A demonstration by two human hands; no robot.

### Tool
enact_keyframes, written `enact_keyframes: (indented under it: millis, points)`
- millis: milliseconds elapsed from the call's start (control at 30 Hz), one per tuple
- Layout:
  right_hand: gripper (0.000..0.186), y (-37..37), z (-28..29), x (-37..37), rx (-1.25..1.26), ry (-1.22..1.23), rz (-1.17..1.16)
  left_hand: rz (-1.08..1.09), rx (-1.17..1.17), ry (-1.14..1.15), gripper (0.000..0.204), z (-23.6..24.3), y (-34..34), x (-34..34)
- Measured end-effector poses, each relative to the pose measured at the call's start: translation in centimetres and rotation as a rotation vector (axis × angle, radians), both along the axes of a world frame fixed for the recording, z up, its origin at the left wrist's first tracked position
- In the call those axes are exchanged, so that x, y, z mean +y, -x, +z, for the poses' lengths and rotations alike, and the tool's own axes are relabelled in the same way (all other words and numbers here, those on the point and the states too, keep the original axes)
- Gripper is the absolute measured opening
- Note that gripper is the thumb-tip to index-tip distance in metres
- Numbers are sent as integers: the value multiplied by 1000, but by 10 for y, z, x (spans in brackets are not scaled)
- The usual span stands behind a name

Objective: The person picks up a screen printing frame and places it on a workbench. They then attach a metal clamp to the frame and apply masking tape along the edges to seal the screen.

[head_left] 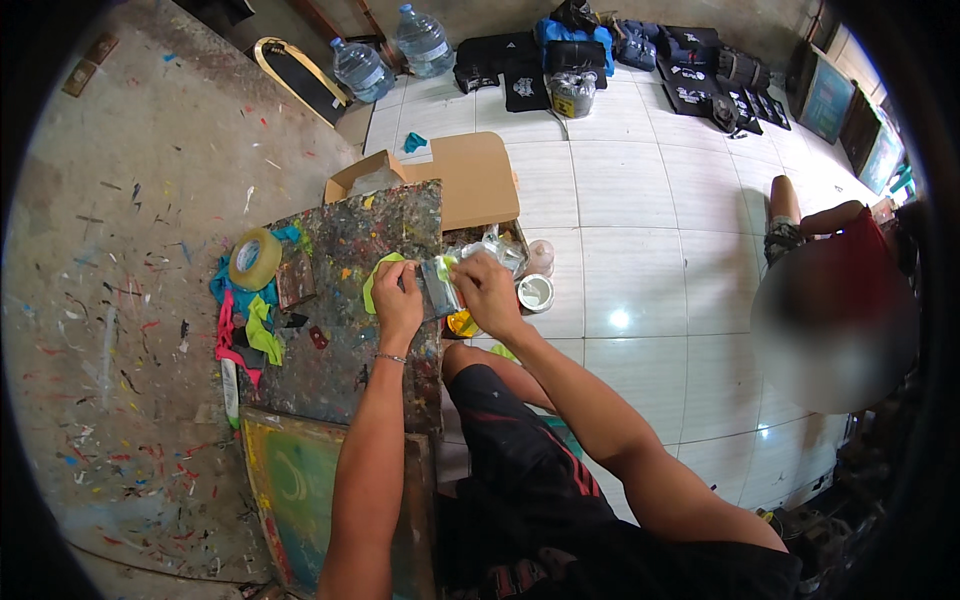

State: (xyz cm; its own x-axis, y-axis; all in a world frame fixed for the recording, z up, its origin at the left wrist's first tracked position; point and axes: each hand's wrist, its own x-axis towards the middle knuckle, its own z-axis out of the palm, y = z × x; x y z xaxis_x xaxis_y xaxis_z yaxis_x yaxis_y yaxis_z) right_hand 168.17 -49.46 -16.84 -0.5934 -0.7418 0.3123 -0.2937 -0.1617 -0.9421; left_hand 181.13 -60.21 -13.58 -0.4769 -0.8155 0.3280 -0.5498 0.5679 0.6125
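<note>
My left hand (398, 300) has its fingers pinched near a yellow-green cloth (378, 280) on the paint-spattered board (350, 370); what they hold is hidden. Just right of it a small grey flat piece (437, 292) has lime-green and whitish material (447, 268) at its upper end. My right hand (482, 292) curls its fingers against that end, and its exact grip is unclear. A yellow item (461, 324) lies below the grey piece, and a white tub (536, 293) stands to the right of my right hand.
Tape (254, 258) and coloured rags (262, 335) lie at the board's left. Behind are an open cardboard box (470, 180), water jugs (425, 45) and black printed items (520, 85). A person (835, 310) is at the right. A framed screen (310, 490) is below the board.
</note>
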Motion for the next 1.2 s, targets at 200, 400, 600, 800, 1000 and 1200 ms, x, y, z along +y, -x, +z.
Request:
enact_keyframes:
  millis: [200,400,600,800,1000,1200]
  points:
    - [10,-13,-1,64,-41,32,146,-12,-12,35,19,-5,-2,-2]
    - [17,10,13,90,-981,46,296,45,-16,71,19,9,2,4]
    - [19,31,30,99,-1331,224,490,122,129,379,18,64,-7,54]
    - [18,29,67,105,-1328,285,524,89,552,-1062,29,49,-5,176]
    - [16,31,87,126,-1122,220,555,-222,1368,-1496,34,46,12,186]
    - [17,19,84,143,-996,288,412,-245,928,-1177,38,41,11,201]
